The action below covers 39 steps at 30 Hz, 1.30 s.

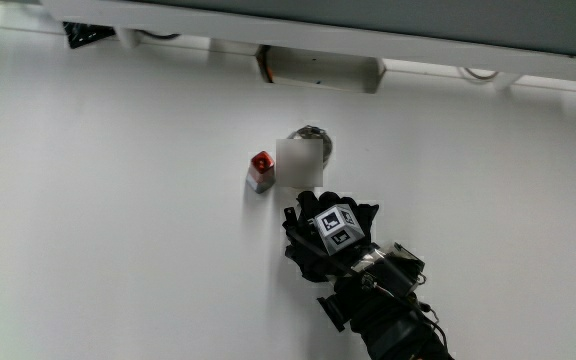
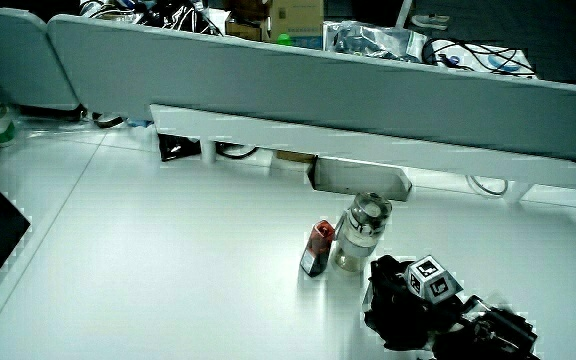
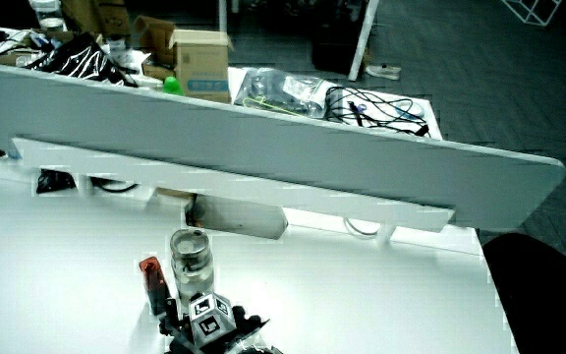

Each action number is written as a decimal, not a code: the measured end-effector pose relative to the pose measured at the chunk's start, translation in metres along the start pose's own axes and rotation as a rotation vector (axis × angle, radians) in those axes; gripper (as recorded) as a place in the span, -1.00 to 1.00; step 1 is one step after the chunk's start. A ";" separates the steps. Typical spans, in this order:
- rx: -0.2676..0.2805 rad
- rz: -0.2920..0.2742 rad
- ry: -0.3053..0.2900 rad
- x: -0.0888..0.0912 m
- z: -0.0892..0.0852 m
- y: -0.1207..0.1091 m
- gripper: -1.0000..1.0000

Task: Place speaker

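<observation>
I am holding the black-gloved hand (image 1: 330, 238) low over the white table (image 1: 118, 250), its fingers (image 1: 304, 207) spreading loosely and gripping nothing. Just past the fingertips, the glass-bodied cylindrical speaker with a metal cap (image 2: 360, 232) is standing upright, apparently already placed, with a small red-topped box (image 2: 317, 248) sitting close beside it. Withdrawing carelessly, a trailing finger risks tipping the speaker into the box.

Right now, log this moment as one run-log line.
hand: on table, just nearer the person than the jar | speaker: clear lidded jar-like cylinder, upright on table | small red-topped box: beside it | grip: cannot tell
</observation>
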<state>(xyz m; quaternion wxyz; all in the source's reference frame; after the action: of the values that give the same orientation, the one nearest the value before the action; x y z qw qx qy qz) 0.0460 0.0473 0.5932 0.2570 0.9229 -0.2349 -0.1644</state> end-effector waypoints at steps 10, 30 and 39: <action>-0.099 0.092 -0.083 -0.030 -0.018 0.020 0.00; -0.262 0.107 -0.168 -0.048 -0.039 0.035 -0.14; -0.272 0.117 -0.080 -0.043 -0.049 0.027 -0.79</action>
<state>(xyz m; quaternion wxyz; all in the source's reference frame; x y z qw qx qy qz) 0.0210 0.0690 0.6554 0.3791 0.8571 -0.2738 -0.2162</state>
